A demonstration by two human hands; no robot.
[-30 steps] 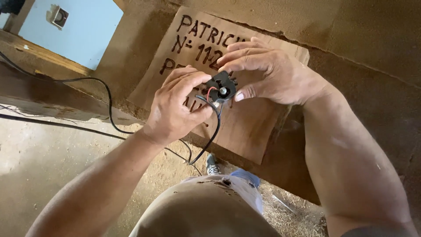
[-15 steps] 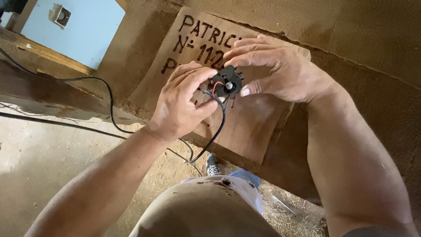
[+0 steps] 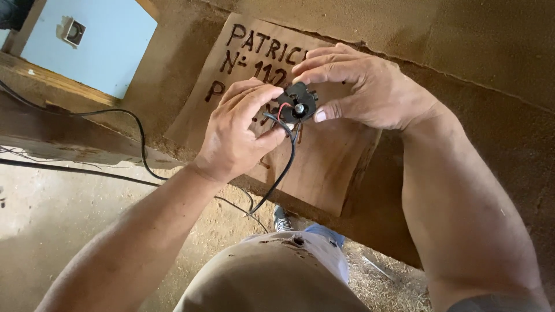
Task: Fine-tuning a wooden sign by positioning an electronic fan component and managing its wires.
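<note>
A small black round electrical part (image 3: pixel 297 104) with a metal screw at its middle is held up in front of a brown wooden board. My right hand (image 3: pixel 361 89) grips it from the right between thumb and fingers. My left hand (image 3: pixel 240 130) holds it from the left, thumb and forefinger at the spot where a black cable (image 3: pixel 284 167) and a short red wire (image 3: pixel 281 110) enter it. The cable hangs down from the part toward the floor.
The brown board (image 3: pixel 329 167) with dark painted lettering leans on a rough brown wall. A light blue panel (image 3: pixel 92 46) with a small fitting stands at the upper left. Another black cable (image 3: pixel 115 115) runs along a wooden ledge. Below lie a sandy floor, my shoe (image 3: pixel 281 219) and my knee.
Both hands have shifted slightly and the black part has turned a little between the fingers. The cable still hangs from it.
</note>
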